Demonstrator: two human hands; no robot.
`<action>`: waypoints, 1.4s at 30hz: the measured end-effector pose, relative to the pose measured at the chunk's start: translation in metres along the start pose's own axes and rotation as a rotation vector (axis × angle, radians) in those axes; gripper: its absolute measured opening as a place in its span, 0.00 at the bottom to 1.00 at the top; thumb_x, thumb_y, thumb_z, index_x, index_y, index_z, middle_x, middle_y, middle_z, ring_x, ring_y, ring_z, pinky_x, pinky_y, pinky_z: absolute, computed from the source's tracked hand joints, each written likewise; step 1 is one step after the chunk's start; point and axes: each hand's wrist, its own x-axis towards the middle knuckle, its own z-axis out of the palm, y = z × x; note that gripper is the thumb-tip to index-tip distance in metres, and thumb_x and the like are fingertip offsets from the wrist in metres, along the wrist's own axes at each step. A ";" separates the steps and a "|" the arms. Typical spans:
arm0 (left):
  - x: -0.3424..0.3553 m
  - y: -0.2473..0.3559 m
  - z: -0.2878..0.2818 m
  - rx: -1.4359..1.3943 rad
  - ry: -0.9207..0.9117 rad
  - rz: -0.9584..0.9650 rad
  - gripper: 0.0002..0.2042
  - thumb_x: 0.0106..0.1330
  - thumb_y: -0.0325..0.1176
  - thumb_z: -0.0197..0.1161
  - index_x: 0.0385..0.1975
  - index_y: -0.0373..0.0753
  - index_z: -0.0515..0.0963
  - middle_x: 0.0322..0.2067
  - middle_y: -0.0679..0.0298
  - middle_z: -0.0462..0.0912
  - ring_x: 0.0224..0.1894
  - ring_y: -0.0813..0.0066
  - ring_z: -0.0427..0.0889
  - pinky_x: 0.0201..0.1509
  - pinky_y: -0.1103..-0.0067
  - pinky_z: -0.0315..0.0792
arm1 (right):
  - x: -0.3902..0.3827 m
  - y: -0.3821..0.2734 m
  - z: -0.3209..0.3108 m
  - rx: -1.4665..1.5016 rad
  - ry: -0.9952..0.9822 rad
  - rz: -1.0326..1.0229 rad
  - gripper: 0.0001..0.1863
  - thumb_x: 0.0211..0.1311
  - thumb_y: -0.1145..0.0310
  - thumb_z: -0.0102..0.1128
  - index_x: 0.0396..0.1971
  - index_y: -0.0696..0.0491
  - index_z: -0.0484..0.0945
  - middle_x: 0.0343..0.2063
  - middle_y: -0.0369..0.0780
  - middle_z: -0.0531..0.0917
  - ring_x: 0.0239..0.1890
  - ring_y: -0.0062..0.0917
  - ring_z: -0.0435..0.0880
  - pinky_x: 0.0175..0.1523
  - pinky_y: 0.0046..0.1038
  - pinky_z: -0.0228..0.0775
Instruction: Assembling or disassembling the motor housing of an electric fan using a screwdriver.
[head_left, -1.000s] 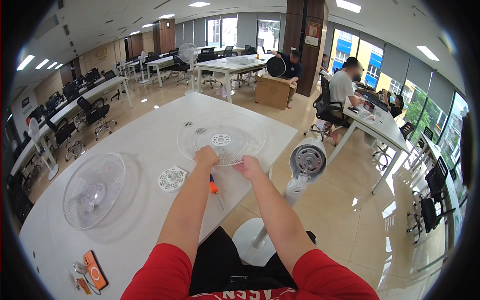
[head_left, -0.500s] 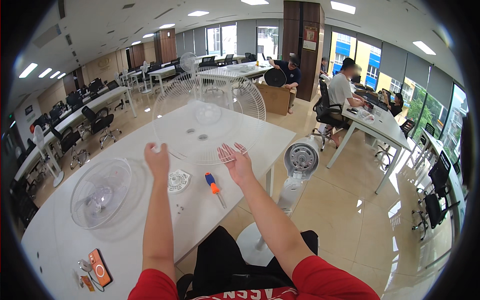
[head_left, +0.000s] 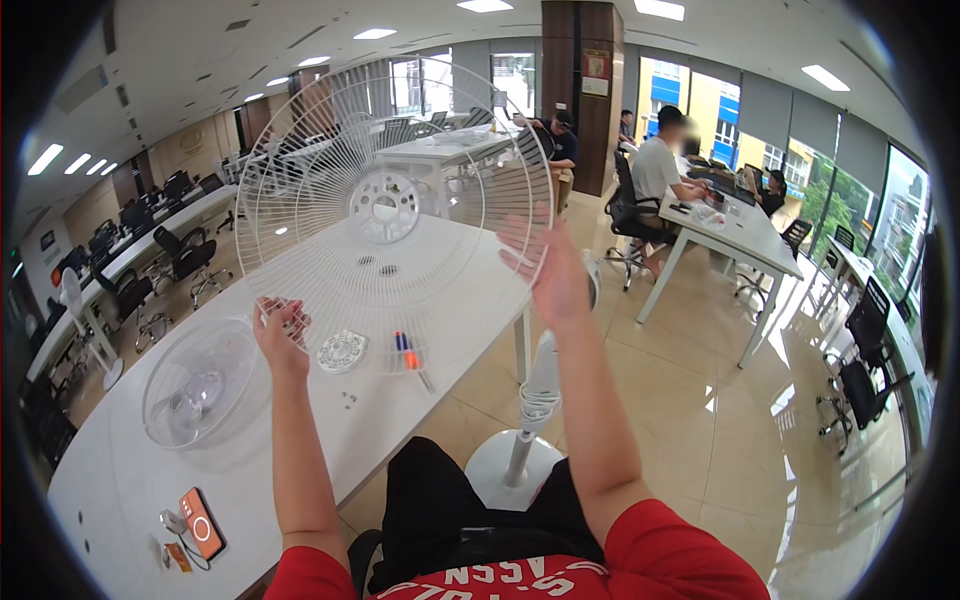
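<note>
A large round white wire fan grille (head_left: 385, 207) with a holed hub stands upright in the air over the table. My left hand (head_left: 283, 335) is closed round its lower left rim. My right hand (head_left: 545, 265) grips the right rim, fingers behind the wires. Below, a white round vented plastic piece (head_left: 343, 351) lies on the table. Beside it, a screwdriver (head_left: 405, 350) with a blue and orange handle shows partly through the wires. Several small screws (head_left: 349, 400) lie nearer me. At left, another grille (head_left: 160, 425) lies with a clear fan blade (head_left: 203, 390) in it.
The white table (head_left: 250, 490) carries an orange phone (head_left: 203, 525) near its left front. A white fan stand (head_left: 515, 475) is on the floor by my knees, its head mostly hidden behind my right arm. People sit at a desk (head_left: 745, 235) farther right, with office chairs (head_left: 627, 220) around.
The grille has come closer and tilted up to face me. My left hand, empty before, now holds its lower left rim. My right hand has moved up and right with the rim.
</note>
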 end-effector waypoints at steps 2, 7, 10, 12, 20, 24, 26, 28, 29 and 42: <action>0.004 0.005 0.001 0.035 -0.100 -0.038 0.15 0.59 0.17 0.57 0.45 0.40 0.71 0.35 0.62 0.78 0.37 0.65 0.85 0.31 0.72 0.75 | -0.017 -0.042 -0.002 -0.067 0.034 -0.018 0.32 0.75 0.59 0.55 0.74 0.53 0.60 0.64 0.52 0.76 0.61 0.45 0.82 0.65 0.45 0.74; 0.003 -0.001 0.048 0.085 -0.415 -0.144 0.18 0.55 0.20 0.58 0.47 0.38 0.71 0.34 0.59 0.77 0.35 0.66 0.83 0.29 0.73 0.73 | -0.085 -0.119 -0.008 -0.414 0.219 -0.067 0.32 0.76 0.60 0.54 0.73 0.60 0.60 0.58 0.52 0.81 0.54 0.43 0.87 0.57 0.39 0.80; 0.000 -0.015 0.085 0.096 -0.553 -0.177 0.22 0.54 0.21 0.59 0.52 0.35 0.71 0.35 0.57 0.79 0.36 0.65 0.84 0.30 0.73 0.74 | -0.118 -0.140 -0.024 -0.462 0.325 -0.093 0.29 0.77 0.60 0.54 0.70 0.60 0.65 0.55 0.53 0.83 0.51 0.43 0.89 0.54 0.39 0.83; -0.008 -0.022 0.117 0.125 -0.587 -0.206 0.23 0.54 0.21 0.60 0.54 0.34 0.71 0.36 0.56 0.80 0.36 0.64 0.84 0.30 0.73 0.74 | -0.140 -0.151 -0.033 -0.518 0.426 -0.118 0.28 0.77 0.60 0.53 0.69 0.60 0.67 0.54 0.53 0.84 0.50 0.44 0.89 0.53 0.39 0.84; 0.017 -0.066 0.177 0.233 -0.876 -0.244 0.25 0.53 0.24 0.62 0.55 0.32 0.73 0.34 0.56 0.80 0.34 0.68 0.84 0.29 0.76 0.74 | -0.179 -0.145 -0.056 -0.518 0.606 -0.003 0.22 0.81 0.64 0.44 0.65 0.59 0.70 0.54 0.54 0.84 0.48 0.45 0.90 0.47 0.38 0.88; 0.037 -0.084 0.188 0.244 -0.959 -0.287 0.20 0.56 0.23 0.63 0.50 0.34 0.73 0.34 0.60 0.78 0.35 0.67 0.86 0.30 0.75 0.74 | -0.187 -0.122 -0.059 -0.462 0.615 -0.033 0.21 0.82 0.63 0.42 0.65 0.60 0.70 0.54 0.54 0.83 0.47 0.43 0.90 0.46 0.38 0.89; 0.040 -0.090 0.192 0.257 -0.937 -0.292 0.19 0.56 0.23 0.64 0.49 0.35 0.73 0.34 0.61 0.78 0.35 0.68 0.86 0.30 0.76 0.74 | -0.187 -0.112 -0.057 -0.469 0.624 -0.035 0.21 0.83 0.63 0.42 0.65 0.60 0.69 0.54 0.54 0.83 0.48 0.43 0.90 0.46 0.37 0.89; 0.044 -0.097 0.196 0.270 -0.913 -0.294 0.19 0.56 0.23 0.65 0.49 0.36 0.73 0.34 0.62 0.78 0.35 0.68 0.86 0.31 0.76 0.74 | -0.187 -0.106 -0.059 -0.465 0.616 -0.039 0.21 0.83 0.63 0.41 0.66 0.60 0.68 0.55 0.53 0.83 0.48 0.42 0.90 0.47 0.37 0.89; 0.048 -0.103 0.197 0.283 -0.932 -0.283 0.21 0.55 0.25 0.65 0.51 0.35 0.73 0.34 0.62 0.78 0.35 0.69 0.85 0.32 0.76 0.73 | -0.186 -0.103 -0.061 -0.467 0.618 -0.037 0.21 0.83 0.63 0.41 0.66 0.60 0.68 0.55 0.53 0.83 0.48 0.42 0.90 0.47 0.37 0.89; 0.039 -0.112 0.215 0.313 -0.975 -0.267 0.13 0.57 0.25 0.68 0.40 0.40 0.74 0.32 0.66 0.79 0.34 0.75 0.85 0.32 0.79 0.72 | -0.178 -0.097 -0.071 -0.479 0.658 -0.088 0.22 0.82 0.63 0.43 0.65 0.61 0.69 0.54 0.54 0.83 0.47 0.42 0.91 0.47 0.37 0.89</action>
